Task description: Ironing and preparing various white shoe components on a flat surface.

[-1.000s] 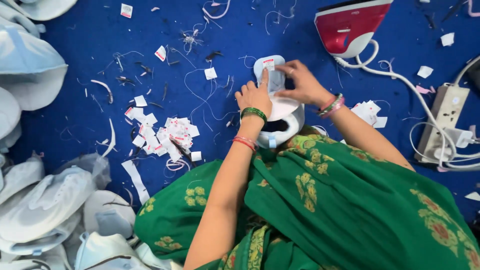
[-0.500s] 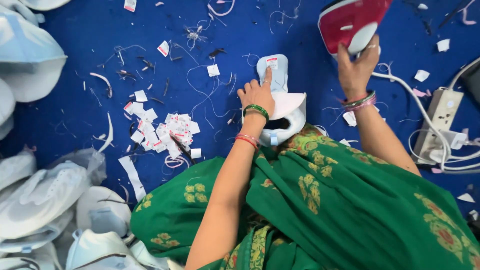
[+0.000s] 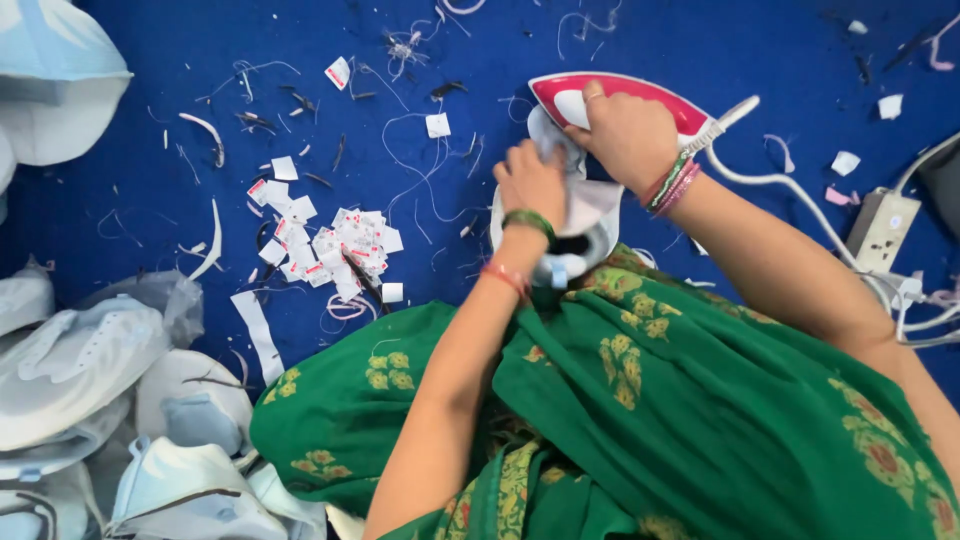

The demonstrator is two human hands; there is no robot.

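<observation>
Head view, looking straight down on a blue work mat [image 3: 620, 40].

The right hand [image 3: 625, 135] is closed round the handle of a red and white iron [image 3: 655, 100], fingers wrapped over the top. I see the iron's nose pointing left and its long axis running left to right, tilted slightly so the cord end sits at the far right. Its white cord [image 3: 800, 195] trails right and nearer to a power strip [image 3: 882, 228].

The left hand [image 3: 530, 180] is pressed flat, fingers curled lightly, onto a white moulded mask [image 3: 590, 215] lying on the mat just in front of the green garment [image 3: 640, 400]. I cannot tell whether the fingers pinch the fabric or only pin it.

Key relation: the iron sits at the far edge of the mask, touching or overlapping a raised flap of it, and the mask lies directly near-side of the right hand's grip. The left hand is just left of the iron's nose and close beside it. The right hand alone bears the iron; the left is the nearer hand to the mask body.

Around them: a heap of small white labels [image 3: 340, 250] to the left, loose thread scraps across the mat, and a stack of finished masks [image 3: 100, 400] at the near left.
</observation>
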